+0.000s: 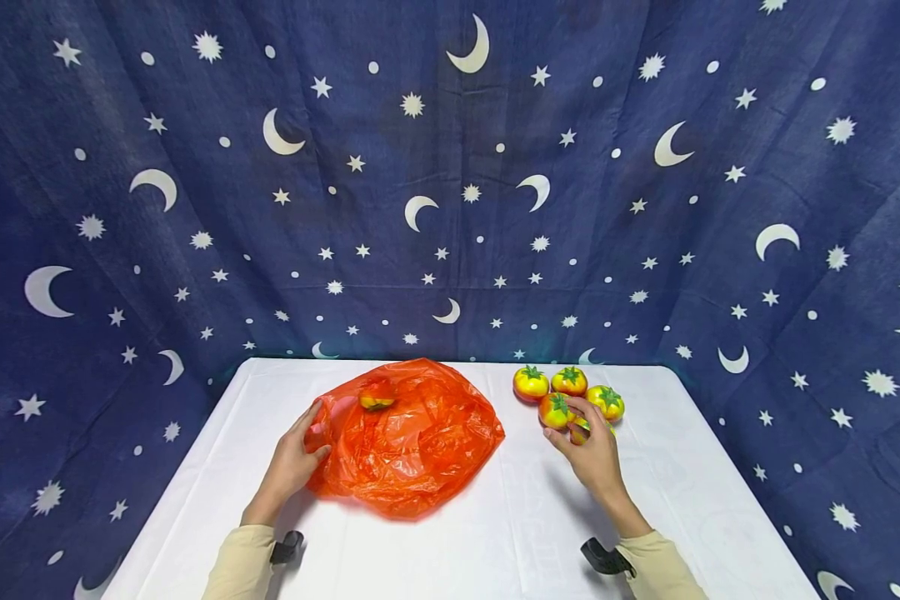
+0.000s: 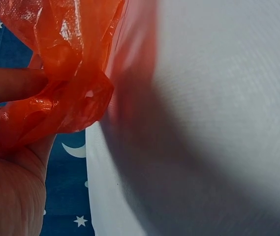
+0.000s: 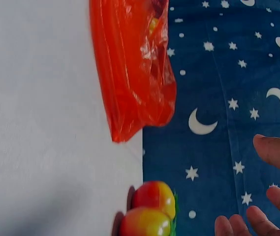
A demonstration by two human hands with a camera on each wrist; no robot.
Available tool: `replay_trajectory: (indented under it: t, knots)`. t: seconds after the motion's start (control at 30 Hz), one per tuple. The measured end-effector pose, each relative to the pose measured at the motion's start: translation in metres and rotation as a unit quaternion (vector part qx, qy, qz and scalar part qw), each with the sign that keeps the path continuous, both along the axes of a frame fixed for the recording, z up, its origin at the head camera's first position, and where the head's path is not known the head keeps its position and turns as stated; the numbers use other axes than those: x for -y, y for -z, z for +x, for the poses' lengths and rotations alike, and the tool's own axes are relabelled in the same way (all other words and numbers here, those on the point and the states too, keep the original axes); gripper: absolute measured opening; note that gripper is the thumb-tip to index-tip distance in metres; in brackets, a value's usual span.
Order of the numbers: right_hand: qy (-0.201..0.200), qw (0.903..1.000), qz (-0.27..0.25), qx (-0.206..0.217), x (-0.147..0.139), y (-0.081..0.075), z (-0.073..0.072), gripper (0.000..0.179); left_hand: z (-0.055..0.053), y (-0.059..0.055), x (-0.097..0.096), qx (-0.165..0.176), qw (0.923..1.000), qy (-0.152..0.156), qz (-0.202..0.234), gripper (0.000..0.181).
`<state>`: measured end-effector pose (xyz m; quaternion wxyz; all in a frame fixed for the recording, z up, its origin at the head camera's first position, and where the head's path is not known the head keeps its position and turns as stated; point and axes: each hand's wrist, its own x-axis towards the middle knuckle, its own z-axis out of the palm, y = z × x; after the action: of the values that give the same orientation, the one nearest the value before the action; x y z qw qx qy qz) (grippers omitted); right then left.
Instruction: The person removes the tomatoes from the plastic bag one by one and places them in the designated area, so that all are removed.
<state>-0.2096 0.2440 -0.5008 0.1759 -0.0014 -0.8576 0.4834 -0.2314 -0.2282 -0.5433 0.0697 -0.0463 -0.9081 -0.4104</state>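
Note:
A thin, crumpled red-orange plastic bag [image 1: 420, 450] lies on the left half of the table, with a yellow-red fruit [image 1: 377, 396] showing at its upper left. My left hand [image 1: 292, 458] grips the bag's left edge; in the left wrist view the film [image 2: 56, 108] bunches between fingers and thumb. To the right sit several glossy tomatoes [image 1: 531, 383], yellow and red with green star-shaped tops. Over the nearest of them hovers my right hand [image 1: 596, 454]. Its fingers [image 3: 275, 152] are spread with nothing between them in the right wrist view, above two tomatoes [image 3: 147, 223].
A white cloth covers the table [image 1: 480, 550]. Behind and at both sides hangs a dark blue curtain [image 1: 390, 283] with moons and stars. Black straps [image 1: 606, 557] show at both wrists, by the cream sleeves.

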Motion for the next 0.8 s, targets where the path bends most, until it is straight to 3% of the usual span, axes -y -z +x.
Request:
replay_trajectory:
  t: [0.47, 0.8]
  knots:
    - [-0.052, 0.9979, -0.037, -0.017, 0.033, 0.002, -0.001, 0.056, -0.002, -0.001, -0.001, 0.016, 0.9999, -0.002, -0.001, 0.085]
    - [-0.101, 0.9902, -0.086, -0.043, 0.063, 0.0, -0.004, 0.052, -0.001, -0.003, -0.001, -0.002, 1.0, -0.002, -0.003, 0.084]
